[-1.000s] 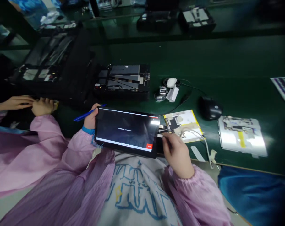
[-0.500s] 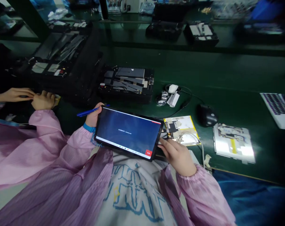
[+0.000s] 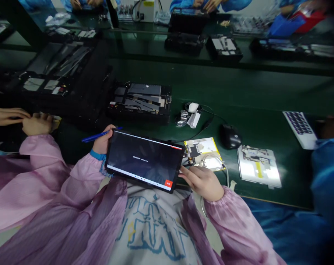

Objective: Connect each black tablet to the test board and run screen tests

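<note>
A tablet screen (image 3: 143,161) is lit, nearly black with a small line of white text, a pale bar along its lower edge and a red button at its lower right corner. My left hand (image 3: 102,141) grips its left edge and also holds a blue pen (image 3: 94,137) that points out to the left. At the right edge, my right hand (image 3: 202,181) is closed, its thumb and fingertips pinching the tablet's side. Just behind that hand lies a yellow-edged panel (image 3: 207,147) with a circuit board and a pale cable across it. The fingers under the tablet are hidden.
Black trays of flat parts (image 3: 144,97) stand beyond the tablet. To the right are a black mouse (image 3: 231,136), a silver panel (image 3: 259,167) and a white keyboard (image 3: 301,129). A co-worker's hands (image 3: 37,123) work at the left; a blue sleeve (image 3: 328,173) is at the right.
My view has shifted, so most things sit further left in the picture. The screen has turned from dark blue to nearly black. A blue-sleeved person now shows at the right edge.
</note>
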{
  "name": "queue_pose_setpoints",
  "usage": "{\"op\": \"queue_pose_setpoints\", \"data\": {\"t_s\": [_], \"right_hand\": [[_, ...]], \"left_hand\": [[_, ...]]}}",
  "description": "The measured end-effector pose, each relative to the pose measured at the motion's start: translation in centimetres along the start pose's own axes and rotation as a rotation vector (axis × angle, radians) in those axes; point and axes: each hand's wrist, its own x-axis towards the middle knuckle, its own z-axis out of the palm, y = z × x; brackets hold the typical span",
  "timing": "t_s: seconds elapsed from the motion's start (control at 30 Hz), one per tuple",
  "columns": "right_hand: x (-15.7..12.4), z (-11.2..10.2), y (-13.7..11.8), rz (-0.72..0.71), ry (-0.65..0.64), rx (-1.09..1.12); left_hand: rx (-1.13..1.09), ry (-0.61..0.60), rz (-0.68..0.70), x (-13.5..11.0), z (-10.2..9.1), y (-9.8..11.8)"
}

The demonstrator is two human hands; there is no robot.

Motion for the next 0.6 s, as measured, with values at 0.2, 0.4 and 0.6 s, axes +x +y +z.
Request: {"op": "queue_pose_setpoints", "data": {"t_s": [0.2,0.4,0.6], "right_hand": [[0.0,-0.2,0.6,0.076,0.038,0.049],[1.0,-1.3,3.3,0.348,0.129,-0.053],[5.4,0.3,6.4,0.310,0.059,-0.333]], "left_hand": [[-0.018,-0.079,0.024,0.0,-0.7,-0.1],[0.016,-0.033,0.026,0.1,-0.5,0.0],[0.040,0.063,0.007,0.0,0.6,0.5]]}}
